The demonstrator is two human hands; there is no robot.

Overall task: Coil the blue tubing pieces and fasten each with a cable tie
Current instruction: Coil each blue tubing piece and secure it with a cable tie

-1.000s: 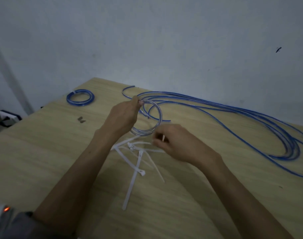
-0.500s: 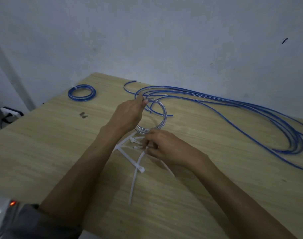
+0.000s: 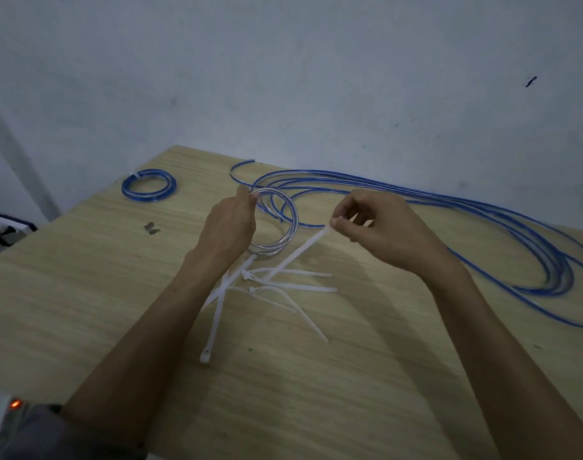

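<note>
In the middle of the frame, the left hand (image 3: pixel 228 227) holds a small coil of tubing (image 3: pixel 277 224) in a tight grip. The right hand (image 3: pixel 379 227) pinches one white cable tie (image 3: pixel 296 254) by its end. More ties (image 3: pixel 283 287) lie on the desk (image 3: pixel 84 293) below. A tied blue coil (image 3: pixel 149 185) sits upper left. Long loose blue tubing (image 3: pixel 482 220) runs right.

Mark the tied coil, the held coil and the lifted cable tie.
tied coil (image 3: pixel 165 190): head view, right side of ring.
held coil (image 3: pixel 291 224): head view, right arc.
lifted cable tie (image 3: pixel 300 254): head view, mid-strap.
</note>
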